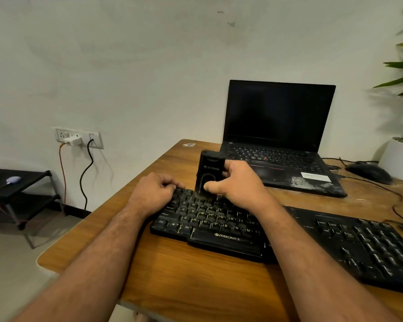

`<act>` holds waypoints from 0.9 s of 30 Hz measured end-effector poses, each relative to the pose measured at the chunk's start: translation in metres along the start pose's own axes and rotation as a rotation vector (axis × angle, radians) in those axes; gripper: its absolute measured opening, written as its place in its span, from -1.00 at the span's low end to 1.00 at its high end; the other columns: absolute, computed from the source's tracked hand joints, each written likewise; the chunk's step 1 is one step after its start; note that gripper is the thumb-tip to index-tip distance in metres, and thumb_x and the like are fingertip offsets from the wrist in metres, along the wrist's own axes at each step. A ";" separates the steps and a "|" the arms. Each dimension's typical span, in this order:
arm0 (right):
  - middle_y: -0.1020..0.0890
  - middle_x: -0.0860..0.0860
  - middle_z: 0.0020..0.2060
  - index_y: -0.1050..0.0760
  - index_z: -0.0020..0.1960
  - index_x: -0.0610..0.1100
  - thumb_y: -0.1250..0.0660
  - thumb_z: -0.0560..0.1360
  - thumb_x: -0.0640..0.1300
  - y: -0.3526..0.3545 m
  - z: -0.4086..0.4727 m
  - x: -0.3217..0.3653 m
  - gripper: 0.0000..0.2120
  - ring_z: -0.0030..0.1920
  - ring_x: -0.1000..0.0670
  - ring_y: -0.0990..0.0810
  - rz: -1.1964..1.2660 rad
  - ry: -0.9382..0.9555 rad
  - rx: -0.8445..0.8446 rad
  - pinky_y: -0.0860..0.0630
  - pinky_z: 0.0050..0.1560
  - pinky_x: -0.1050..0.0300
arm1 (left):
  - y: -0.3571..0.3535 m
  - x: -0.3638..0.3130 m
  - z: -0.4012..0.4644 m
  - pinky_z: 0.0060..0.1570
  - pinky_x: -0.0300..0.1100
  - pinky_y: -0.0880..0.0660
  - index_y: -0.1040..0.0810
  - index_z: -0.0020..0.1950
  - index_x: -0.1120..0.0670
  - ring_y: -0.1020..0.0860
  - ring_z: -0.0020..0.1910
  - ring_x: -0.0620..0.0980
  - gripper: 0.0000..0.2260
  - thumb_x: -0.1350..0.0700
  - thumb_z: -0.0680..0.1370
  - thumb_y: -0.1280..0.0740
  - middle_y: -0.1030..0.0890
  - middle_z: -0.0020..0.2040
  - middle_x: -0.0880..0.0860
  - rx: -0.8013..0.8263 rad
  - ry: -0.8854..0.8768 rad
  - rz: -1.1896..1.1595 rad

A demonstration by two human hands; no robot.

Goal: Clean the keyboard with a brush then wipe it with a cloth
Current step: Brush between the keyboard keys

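A black Zebronics keyboard lies on the wooden desk in front of me. My right hand grips a black brush held upright, with its bristles down on the upper key rows. My left hand rests on the keyboard's top left corner with its fingers curled over the edge. No cloth is in view.
A second black keyboard lies to the right. An open black laptop stands behind, with a mouse and cables beside it. A white plant pot is at far right. A wall socket and a low black shelf are left.
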State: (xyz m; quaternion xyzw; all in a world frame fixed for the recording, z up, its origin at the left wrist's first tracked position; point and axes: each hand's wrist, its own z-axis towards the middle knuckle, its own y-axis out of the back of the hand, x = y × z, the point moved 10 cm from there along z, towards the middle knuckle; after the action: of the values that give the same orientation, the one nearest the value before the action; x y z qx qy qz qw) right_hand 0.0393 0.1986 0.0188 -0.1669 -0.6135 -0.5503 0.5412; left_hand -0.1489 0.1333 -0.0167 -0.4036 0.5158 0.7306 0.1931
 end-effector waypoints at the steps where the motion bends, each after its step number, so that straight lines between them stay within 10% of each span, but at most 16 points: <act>1: -0.70 0.08 -0.08 -0.59 0.11 -0.02 -0.53 0.38 -0.17 0.002 -0.002 0.004 -0.68 -0.09 0.07 -0.68 -0.104 0.013 -0.040 -0.60 -0.14 0.20 | 0.000 0.000 0.000 -0.18 -0.23 -0.57 -0.71 -0.03 -0.03 -0.67 -0.13 -0.02 -0.81 0.16 0.61 -0.30 -0.70 -0.13 -0.02 -0.001 -0.001 -0.005; 27: -0.71 0.17 -0.09 -0.62 0.15 0.07 -0.54 0.38 -0.11 -0.026 -0.030 0.039 -0.65 -0.08 0.20 -0.67 -0.125 0.114 0.096 -0.52 -0.17 0.37 | 0.004 -0.001 0.000 -0.22 -0.29 -0.48 -0.66 -0.21 -0.10 -0.64 -0.23 -0.13 -0.77 0.15 0.58 -0.34 -0.68 -0.24 -0.08 -0.041 -0.012 0.039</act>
State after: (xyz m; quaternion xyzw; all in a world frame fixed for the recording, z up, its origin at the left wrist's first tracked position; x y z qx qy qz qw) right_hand 0.0191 0.1488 0.0330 -0.0704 -0.6167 -0.5615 0.5472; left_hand -0.1510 0.1315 -0.0141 -0.3930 0.5075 0.7469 0.1736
